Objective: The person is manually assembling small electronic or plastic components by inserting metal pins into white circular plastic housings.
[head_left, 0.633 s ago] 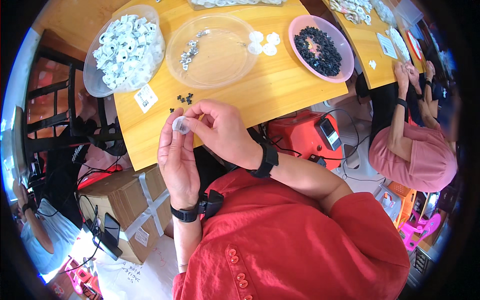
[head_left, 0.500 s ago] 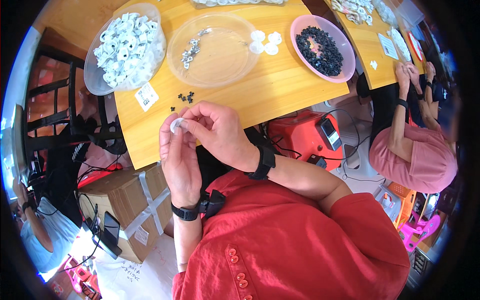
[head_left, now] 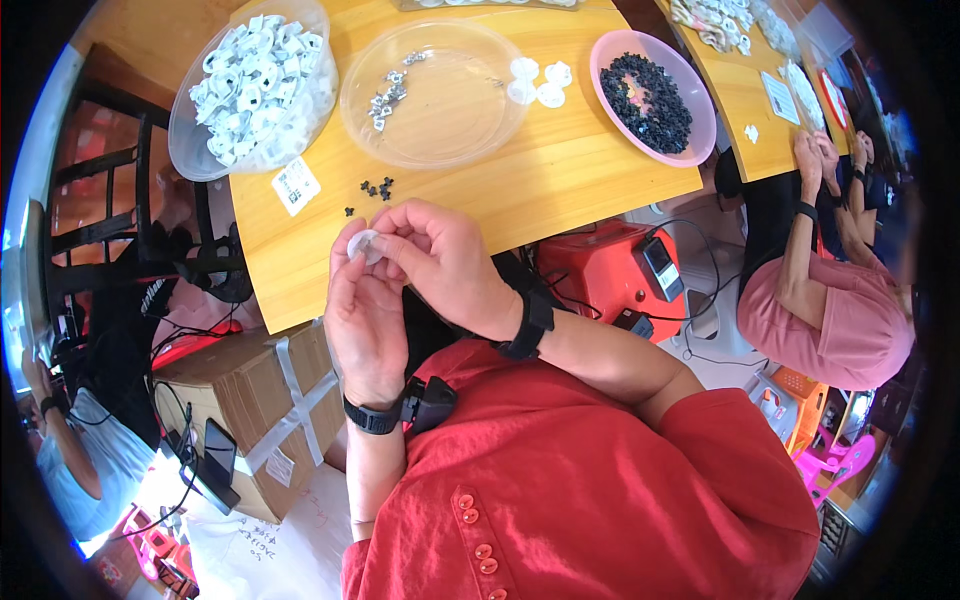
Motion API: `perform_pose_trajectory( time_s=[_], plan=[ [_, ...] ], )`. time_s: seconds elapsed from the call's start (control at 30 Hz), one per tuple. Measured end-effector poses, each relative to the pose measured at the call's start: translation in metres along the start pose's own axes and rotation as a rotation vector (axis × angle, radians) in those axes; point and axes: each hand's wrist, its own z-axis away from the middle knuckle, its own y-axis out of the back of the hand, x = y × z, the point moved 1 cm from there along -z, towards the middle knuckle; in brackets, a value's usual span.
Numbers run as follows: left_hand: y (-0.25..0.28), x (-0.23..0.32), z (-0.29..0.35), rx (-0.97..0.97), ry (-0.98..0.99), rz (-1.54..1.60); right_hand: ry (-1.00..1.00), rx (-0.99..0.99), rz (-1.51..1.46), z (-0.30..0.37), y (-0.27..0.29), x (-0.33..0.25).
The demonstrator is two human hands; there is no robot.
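A small round white plastic part (head_left: 364, 246) is pinched between my two hands, just off the table's near edge. My left hand (head_left: 368, 320) holds it from the left with thumb and fingers. From the right, my right hand (head_left: 440, 262) grips it with thumb and forefinger; whether a smaller piece is in those fingertips is hidden. Beyond my hands several small black cross-shaped pieces (head_left: 377, 188) lie loose on the wood. Four-lobed group of round white parts (head_left: 538, 82) lies beside a shallow clear tray (head_left: 470, 140), which holds small metallic pieces (head_left: 386, 98).
A clear tub (head_left: 180, 130) heaped with white parts stands at the table's left. On the right is a pink bowl (head_left: 702, 135) of black pieces. A printed label (head_left: 296, 186) lies near the left edge. A taped carton (head_left: 225, 385) sits below; a person in pink (head_left: 815, 310) works at the right.
Both hands have shifted slightly to the right with the white part, which now shows more of its round face. The left fingers have changed their hold a little.
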Motion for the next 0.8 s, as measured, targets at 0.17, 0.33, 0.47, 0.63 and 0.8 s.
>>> perform_pose_trajectory(
  time_s=[0.17,0.33,0.47,0.63,0.8],
  plan=[
    [-0.007,0.006,0.002,0.012,-0.051,-0.122,-0.146,-0.082,-0.147,-0.011,0.007,0.001],
    [-0.003,0.008,0.006,0.005,-0.136,-0.273,-0.284,-0.196,-0.14,-0.013,0.007,-0.013],
    [-0.008,0.004,0.009,0.02,-0.178,-0.354,-0.298,-0.19,-0.102,-0.011,0.005,-0.013],
    [-0.008,0.001,0.009,0.071,-0.242,-0.443,-0.318,-0.18,-0.078,-0.01,0.004,-0.014],
    [-0.01,-0.003,0.009,0.115,-0.298,-0.545,-0.314,-0.151,-0.106,-0.009,0.002,-0.012]
  ],
)
